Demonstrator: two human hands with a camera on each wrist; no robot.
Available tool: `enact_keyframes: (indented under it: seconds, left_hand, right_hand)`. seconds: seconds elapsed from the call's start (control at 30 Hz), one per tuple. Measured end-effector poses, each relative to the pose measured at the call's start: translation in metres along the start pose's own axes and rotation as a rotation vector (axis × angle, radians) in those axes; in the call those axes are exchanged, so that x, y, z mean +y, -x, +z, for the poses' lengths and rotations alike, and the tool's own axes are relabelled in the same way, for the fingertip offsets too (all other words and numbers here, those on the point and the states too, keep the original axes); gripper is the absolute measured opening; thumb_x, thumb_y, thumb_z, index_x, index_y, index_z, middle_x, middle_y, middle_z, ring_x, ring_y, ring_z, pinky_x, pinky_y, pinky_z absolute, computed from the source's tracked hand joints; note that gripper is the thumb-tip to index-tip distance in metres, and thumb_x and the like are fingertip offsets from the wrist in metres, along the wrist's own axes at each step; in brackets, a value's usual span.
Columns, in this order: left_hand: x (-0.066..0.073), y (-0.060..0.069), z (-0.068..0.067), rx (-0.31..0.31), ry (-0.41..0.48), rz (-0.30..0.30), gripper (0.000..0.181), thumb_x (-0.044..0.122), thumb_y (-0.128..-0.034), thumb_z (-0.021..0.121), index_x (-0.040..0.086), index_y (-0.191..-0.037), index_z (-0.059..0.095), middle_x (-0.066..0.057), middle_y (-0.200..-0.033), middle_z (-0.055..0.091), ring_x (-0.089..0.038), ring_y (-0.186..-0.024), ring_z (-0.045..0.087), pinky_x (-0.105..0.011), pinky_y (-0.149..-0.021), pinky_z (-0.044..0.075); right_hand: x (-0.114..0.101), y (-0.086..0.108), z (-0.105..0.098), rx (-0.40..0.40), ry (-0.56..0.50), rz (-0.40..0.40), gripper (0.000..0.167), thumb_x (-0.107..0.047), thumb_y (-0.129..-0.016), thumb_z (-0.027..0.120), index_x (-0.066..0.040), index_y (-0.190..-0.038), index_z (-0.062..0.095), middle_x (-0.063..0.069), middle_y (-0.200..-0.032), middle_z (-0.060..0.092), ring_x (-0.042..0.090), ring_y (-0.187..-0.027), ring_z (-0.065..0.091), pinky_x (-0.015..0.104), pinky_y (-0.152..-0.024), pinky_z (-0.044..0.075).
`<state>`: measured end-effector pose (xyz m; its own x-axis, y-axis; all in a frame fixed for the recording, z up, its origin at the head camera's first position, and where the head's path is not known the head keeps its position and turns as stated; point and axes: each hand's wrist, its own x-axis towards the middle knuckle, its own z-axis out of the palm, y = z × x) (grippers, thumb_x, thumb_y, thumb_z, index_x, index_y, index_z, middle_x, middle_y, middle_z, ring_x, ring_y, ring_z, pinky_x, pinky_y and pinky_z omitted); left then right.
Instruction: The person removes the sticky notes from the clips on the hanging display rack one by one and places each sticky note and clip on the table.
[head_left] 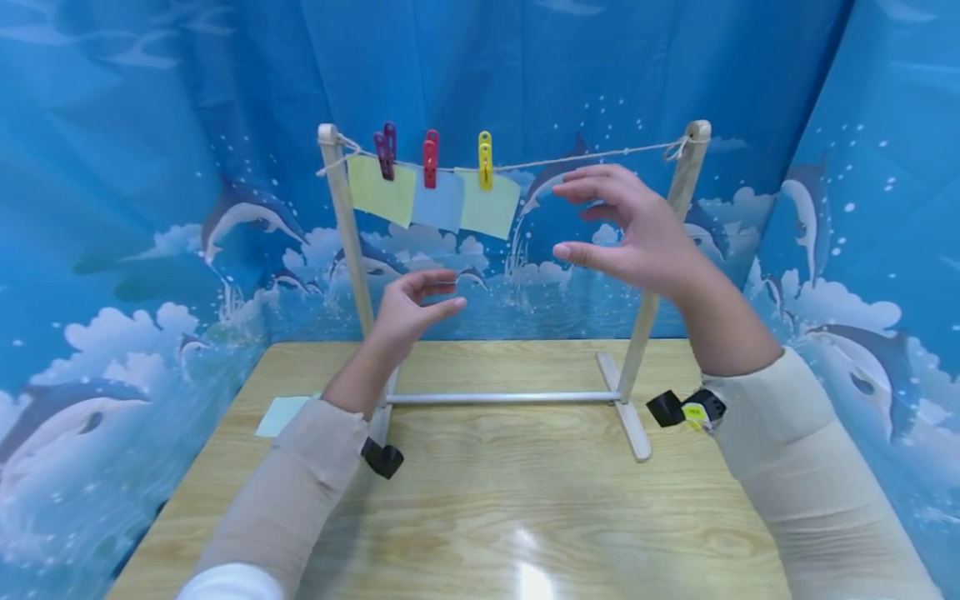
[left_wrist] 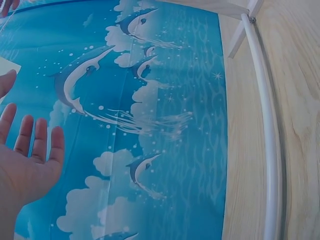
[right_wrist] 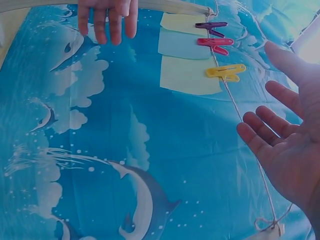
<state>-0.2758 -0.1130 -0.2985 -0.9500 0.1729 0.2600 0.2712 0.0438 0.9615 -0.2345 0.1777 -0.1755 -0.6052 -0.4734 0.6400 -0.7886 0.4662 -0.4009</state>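
Note:
On a string (head_left: 585, 157) tied between two wooden posts hang three paper squares: a yellow paper (head_left: 381, 192) under a dark purple clothespin (head_left: 386, 152), a light blue paper (head_left: 437, 202) under a red clothespin (head_left: 431, 158), and a pale green paper (head_left: 489, 206) under a yellow clothespin (head_left: 485, 160). My left hand (head_left: 412, 308) is in the air below the papers, fingers relaxed and holding nothing. To the right of the yellow clothespin, my right hand (head_left: 630, 221) hovers near the string with thumb and fingers apart, also holding nothing. In the right wrist view, all three clothespins grip the string.
A pale paper sheet (head_left: 282, 415) lies on the wooden table (head_left: 510, 500), left of my forearm. The rack's right post (head_left: 678, 192) stands behind my right hand, and a white crossbar (head_left: 502, 398) joins the feet. Behind hangs a blue dolphin curtain (head_left: 247, 100).

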Motion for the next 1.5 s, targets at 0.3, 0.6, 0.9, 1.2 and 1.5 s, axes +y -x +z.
enact_keyframes:
  seconds: [0.3, 0.6, 0.9, 1.2, 1.5]
  left_hand:
    - [0.0, -0.019, 0.012, 0.028, 0.066, -0.019, 0.046, 0.019, -0.0856, 0.078, 0.008, -0.127, 0.062, -0.005, -0.128, 0.06, -0.024, -0.12, 0.055, -0.034, -0.102, 0.047]
    - [0.004, -0.035, 0.021, 0.032, 0.117, -0.022, 0.047, 0.022, -0.0873, 0.076, 0.019, -0.132, 0.06, -0.005, -0.135, 0.057, -0.019, -0.118, 0.057, -0.034, -0.1, 0.049]
    - [0.009, -0.051, 0.032, 0.09, 0.156, -0.041, 0.043, 0.025, -0.0869, 0.076, 0.021, -0.128, 0.062, 0.0, -0.129, 0.061, -0.015, -0.112, 0.061, -0.031, -0.095, 0.052]
    - [0.019, -0.054, 0.042, 0.114, 0.38, -0.006, 0.042, 0.017, -0.0862, 0.075, 0.013, -0.125, 0.058, -0.01, -0.126, 0.063, -0.021, -0.113, 0.061, -0.033, -0.094, 0.053]
    - [0.017, -0.055, 0.046, 0.094, 0.531, 0.081, 0.029, 0.011, -0.0886, 0.071, 0.005, -0.117, 0.065, -0.012, -0.11, 0.069, -0.023, -0.099, 0.068, -0.035, -0.093, 0.053]
  right_hand:
    - [-0.007, -0.03, 0.002, -0.008, 0.055, 0.007, 0.05, -0.018, -0.087, 0.076, -0.006, -0.133, 0.059, 0.005, -0.138, 0.05, 0.019, -0.119, 0.052, 0.029, -0.101, 0.047]
    - [-0.01, -0.056, 0.008, -0.012, 0.04, 0.059, 0.053, -0.025, -0.088, 0.074, -0.008, -0.135, 0.056, 0.001, -0.137, 0.051, 0.013, -0.115, 0.054, 0.026, -0.099, 0.047]
    - [-0.017, -0.076, 0.014, -0.032, 0.083, 0.177, 0.056, -0.031, -0.09, 0.072, -0.015, -0.14, 0.053, 0.0, -0.138, 0.051, 0.015, -0.118, 0.053, 0.027, -0.098, 0.049]
    - [-0.019, -0.091, 0.024, -0.062, 0.1, 0.229, 0.06, -0.028, -0.091, 0.071, -0.015, -0.145, 0.047, 0.0, -0.142, 0.049, 0.013, -0.117, 0.054, 0.024, -0.094, 0.051]
    - [-0.017, -0.1, 0.035, -0.028, 0.109, 0.235, 0.059, -0.023, -0.091, 0.07, -0.012, -0.144, 0.047, 0.003, -0.134, 0.055, 0.012, -0.108, 0.055, 0.02, -0.089, 0.05]
